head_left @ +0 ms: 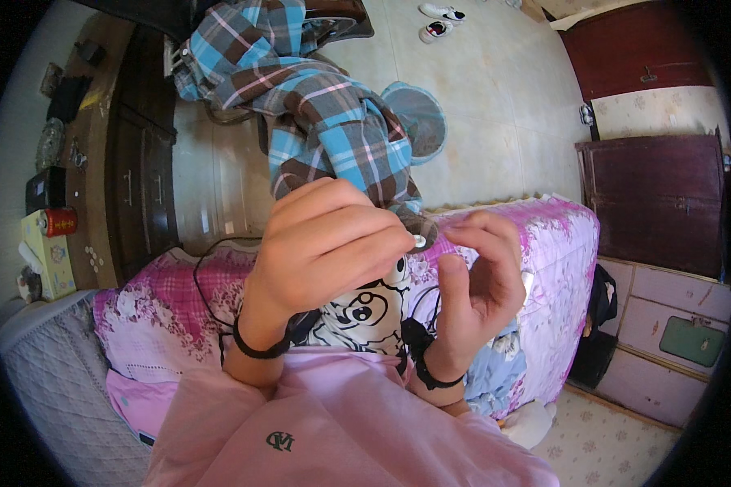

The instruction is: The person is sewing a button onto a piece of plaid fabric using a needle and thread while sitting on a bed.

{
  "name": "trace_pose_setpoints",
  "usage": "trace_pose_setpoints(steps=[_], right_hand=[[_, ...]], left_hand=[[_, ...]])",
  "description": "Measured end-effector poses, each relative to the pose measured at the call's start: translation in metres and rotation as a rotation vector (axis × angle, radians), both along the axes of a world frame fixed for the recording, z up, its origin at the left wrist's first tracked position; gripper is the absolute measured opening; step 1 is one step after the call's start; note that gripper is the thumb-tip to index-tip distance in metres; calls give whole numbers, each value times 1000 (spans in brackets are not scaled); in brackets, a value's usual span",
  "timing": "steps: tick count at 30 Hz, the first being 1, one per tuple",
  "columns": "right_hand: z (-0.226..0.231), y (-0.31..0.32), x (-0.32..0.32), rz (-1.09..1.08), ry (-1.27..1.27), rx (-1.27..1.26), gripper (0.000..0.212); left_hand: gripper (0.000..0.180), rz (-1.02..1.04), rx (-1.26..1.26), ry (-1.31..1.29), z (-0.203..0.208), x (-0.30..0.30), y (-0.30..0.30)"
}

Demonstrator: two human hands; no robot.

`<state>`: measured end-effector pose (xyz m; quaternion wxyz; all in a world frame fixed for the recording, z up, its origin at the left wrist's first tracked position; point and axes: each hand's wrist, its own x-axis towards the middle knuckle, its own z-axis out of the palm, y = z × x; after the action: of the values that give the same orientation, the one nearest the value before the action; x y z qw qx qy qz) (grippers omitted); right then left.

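Note:
A blue, grey and brown plaid shirt (341, 118) stretches from the far left toward me. My left hand (321, 243) is closed on its near end, with the fingertips pinching the cloth. A small white button (419, 241) shows right at those fingertips, beside a grey edge of the fabric. My right hand (487, 276) is just right of the button, thumb and fingers curved but apart, with nothing seen between them. Dark bands circle both wrists. The part of the shirt behind my left hand is hidden.
Under my arms lies a pink and purple floral bedspread (544, 243). Beyond it, a blue waste bin (418, 122) and white shoes (439, 23) stand on the tiled floor. A wooden cabinet (142, 154) with a tissue box (55, 264) is at left; dark red cupboards (654, 199) line the right.

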<state>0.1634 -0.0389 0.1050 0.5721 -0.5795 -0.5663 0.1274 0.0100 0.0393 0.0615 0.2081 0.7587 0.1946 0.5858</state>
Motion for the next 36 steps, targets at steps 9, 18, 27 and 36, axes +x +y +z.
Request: trace_pose_setpoints(steps=[9,18,27,36], right_hand=[[-18,0,10,187,335,-131,10],[1,-3,185,-404,233,373,8],[-8,-107,311,-883,-341,137,11],[-33,-72,262,-668,-477,-1,9]], left_hand=[[29,-119,-7,48,-4,5,1],[25,-103,-269,29,-7,-15,6],[22,-144,-336,-12,-12,-22,17],[23,-169,-316,4,-9,-10,11]])
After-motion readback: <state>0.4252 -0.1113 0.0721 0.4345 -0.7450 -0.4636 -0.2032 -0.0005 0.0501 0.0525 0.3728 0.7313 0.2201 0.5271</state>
